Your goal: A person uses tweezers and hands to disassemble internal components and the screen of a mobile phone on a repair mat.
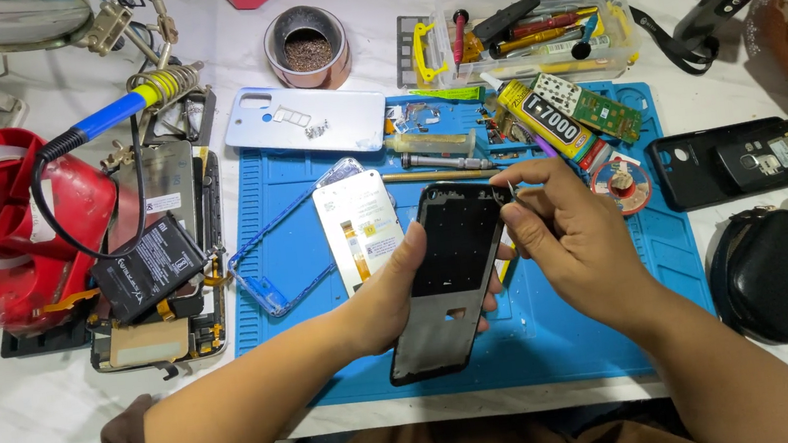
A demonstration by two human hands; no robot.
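My left hand (pixel 393 292) grips a black phone frame (pixel 451 275) from beneath, tilted over the blue work mat (pixel 569 340). My right hand (pixel 572 240) is pinched on a thin metal tool, probably tweezers (pixel 501 181), whose tip touches the frame's top right corner. Just left of the frame a white phone display panel (pixel 361 223) lies face down on the mat. A thin blue phone bezel (pixel 271 267) lies beside it.
A white phone back cover (pixel 306 119), glue tube (pixel 547 120), green circuit board (pixel 595 107) and solder wick reel (pixel 622 183) lie behind. A tool box (pixel 531 34) stands farther back. An opened phone with battery (pixel 150 271), red tape dispenser (pixel 24 227), black phone (pixel 732 162) and pouch (pixel 774 275) flank the mat.
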